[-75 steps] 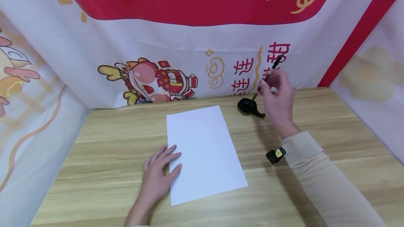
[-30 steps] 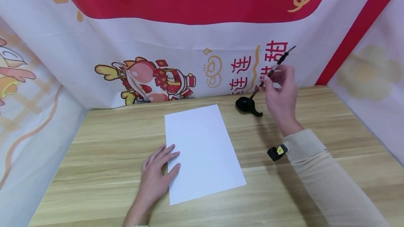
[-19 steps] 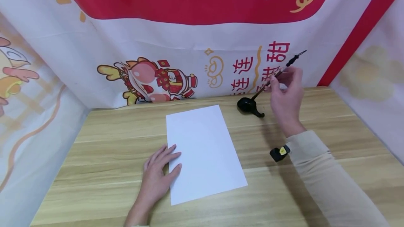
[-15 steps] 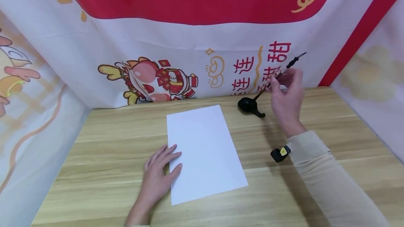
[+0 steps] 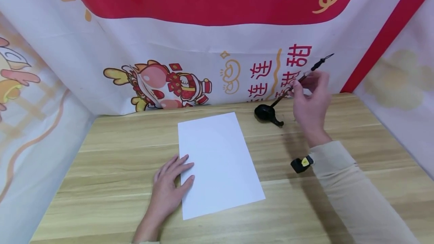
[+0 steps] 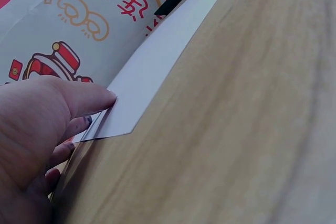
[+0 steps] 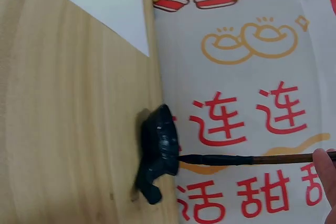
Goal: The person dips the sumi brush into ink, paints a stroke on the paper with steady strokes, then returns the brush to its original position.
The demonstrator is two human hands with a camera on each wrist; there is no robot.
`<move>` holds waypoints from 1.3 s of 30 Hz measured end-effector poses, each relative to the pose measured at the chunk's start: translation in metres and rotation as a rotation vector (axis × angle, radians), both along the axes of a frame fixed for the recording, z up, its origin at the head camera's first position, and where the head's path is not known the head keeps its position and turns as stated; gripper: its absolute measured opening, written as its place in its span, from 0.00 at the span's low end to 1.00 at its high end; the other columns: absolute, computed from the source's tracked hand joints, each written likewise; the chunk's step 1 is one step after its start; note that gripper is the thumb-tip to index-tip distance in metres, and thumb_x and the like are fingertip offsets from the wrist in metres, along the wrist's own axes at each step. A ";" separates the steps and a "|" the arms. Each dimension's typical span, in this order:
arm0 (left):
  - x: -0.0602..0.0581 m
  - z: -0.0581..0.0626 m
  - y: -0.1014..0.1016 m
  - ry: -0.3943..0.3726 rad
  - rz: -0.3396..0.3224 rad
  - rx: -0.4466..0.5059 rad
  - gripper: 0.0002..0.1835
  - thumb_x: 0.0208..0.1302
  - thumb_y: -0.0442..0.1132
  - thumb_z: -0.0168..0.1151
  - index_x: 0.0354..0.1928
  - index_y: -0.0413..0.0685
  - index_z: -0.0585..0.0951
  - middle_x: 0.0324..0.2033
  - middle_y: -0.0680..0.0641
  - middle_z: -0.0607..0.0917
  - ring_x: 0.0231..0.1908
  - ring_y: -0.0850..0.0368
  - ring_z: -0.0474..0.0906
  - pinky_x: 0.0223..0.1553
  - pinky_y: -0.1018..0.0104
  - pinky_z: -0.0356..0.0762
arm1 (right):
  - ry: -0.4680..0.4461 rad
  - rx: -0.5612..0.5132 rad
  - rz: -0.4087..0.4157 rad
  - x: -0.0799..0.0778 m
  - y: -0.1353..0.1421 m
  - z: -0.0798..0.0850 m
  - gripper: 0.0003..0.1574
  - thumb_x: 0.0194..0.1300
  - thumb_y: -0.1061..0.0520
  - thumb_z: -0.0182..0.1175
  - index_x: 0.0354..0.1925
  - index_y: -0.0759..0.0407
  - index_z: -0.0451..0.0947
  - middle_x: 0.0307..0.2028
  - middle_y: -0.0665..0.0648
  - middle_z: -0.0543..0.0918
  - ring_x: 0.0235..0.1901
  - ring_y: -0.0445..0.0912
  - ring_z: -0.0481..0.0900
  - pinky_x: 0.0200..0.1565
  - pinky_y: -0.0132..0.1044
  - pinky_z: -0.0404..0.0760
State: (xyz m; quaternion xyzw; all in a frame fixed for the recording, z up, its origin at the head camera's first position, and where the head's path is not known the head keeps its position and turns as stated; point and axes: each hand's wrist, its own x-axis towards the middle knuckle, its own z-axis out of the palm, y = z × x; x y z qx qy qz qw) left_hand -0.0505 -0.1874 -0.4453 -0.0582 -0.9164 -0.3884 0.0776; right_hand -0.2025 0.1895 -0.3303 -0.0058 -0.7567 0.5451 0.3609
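Observation:
My right hand (image 5: pixel 312 104) pinches a calligraphy brush (image 7: pixel 283 159) by its brown handle, thumb against the fingers. The brush slants, its looped top end pointing up and right, its dark tip down at a small black ink dish (image 5: pixel 264 113) with a curled stem. In the right wrist view the tip meets the rim of the dish (image 7: pixel 160 145); whether it touches cannot be told. My left hand (image 5: pixel 167 189) lies on the left edge of a blank white sheet of paper (image 5: pixel 222 165), fingers spread and thumb resting on it.
Under everything is a wood-grain table (image 5: pixel 112 168). A white printed cloth (image 5: pixel 203 40) with red lettering hangs right behind the dish, and further cloth closes both sides. A small black device (image 5: pixel 300 164) sits on the right wrist beside the beige sleeve (image 5: pixel 359 191).
My right hand has shifted to the right, and the brush leans over further that way. Its tip stays at the ink dish. The left hand and paper keep their places.

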 end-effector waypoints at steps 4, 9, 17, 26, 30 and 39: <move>0.000 -0.001 -0.001 0.008 0.001 -0.001 0.21 0.67 0.40 0.75 0.61 0.55 0.88 0.73 0.49 0.81 0.80 0.37 0.65 0.78 0.27 0.46 | -0.056 -0.014 0.011 -0.001 -0.005 -0.005 0.19 0.80 0.59 0.60 0.64 0.58 0.70 0.49 0.46 0.80 0.49 0.42 0.84 0.45 0.29 0.90; 0.000 0.001 -0.001 0.003 0.003 0.003 0.21 0.67 0.41 0.75 0.62 0.56 0.88 0.74 0.50 0.80 0.80 0.38 0.64 0.78 0.28 0.46 | -0.075 -0.041 -0.033 0.005 -0.002 -0.004 0.18 0.81 0.57 0.60 0.64 0.53 0.70 0.49 0.41 0.79 0.52 0.41 0.85 0.48 0.25 0.88; -0.001 0.002 -0.001 0.005 0.003 -0.005 0.21 0.67 0.41 0.75 0.61 0.55 0.88 0.73 0.49 0.80 0.80 0.37 0.65 0.78 0.28 0.46 | -0.015 -0.003 -0.047 0.002 -0.004 -0.002 0.19 0.80 0.54 0.61 0.63 0.57 0.71 0.48 0.40 0.81 0.49 0.38 0.84 0.45 0.25 0.88; 0.001 -0.001 0.000 -0.014 0.011 -0.001 0.21 0.67 0.40 0.75 0.62 0.54 0.88 0.74 0.50 0.80 0.80 0.38 0.64 0.79 0.28 0.45 | -0.056 -0.015 -0.005 -0.003 -0.005 -0.014 0.20 0.80 0.59 0.60 0.64 0.60 0.69 0.51 0.52 0.82 0.49 0.41 0.85 0.47 0.32 0.91; 0.001 -0.001 0.000 -0.009 0.012 -0.007 0.21 0.67 0.40 0.74 0.62 0.54 0.88 0.74 0.49 0.80 0.80 0.38 0.64 0.78 0.28 0.45 | -0.033 -0.040 0.012 -0.003 -0.004 -0.014 0.19 0.80 0.60 0.60 0.63 0.59 0.70 0.51 0.53 0.82 0.50 0.44 0.86 0.47 0.30 0.91; 0.000 0.000 0.000 -0.020 0.013 -0.013 0.21 0.67 0.40 0.74 0.62 0.53 0.87 0.74 0.49 0.80 0.80 0.38 0.64 0.79 0.29 0.45 | 0.011 -0.046 0.081 -0.002 -0.017 -0.011 0.19 0.79 0.62 0.62 0.62 0.64 0.69 0.49 0.57 0.83 0.47 0.43 0.86 0.45 0.30 0.90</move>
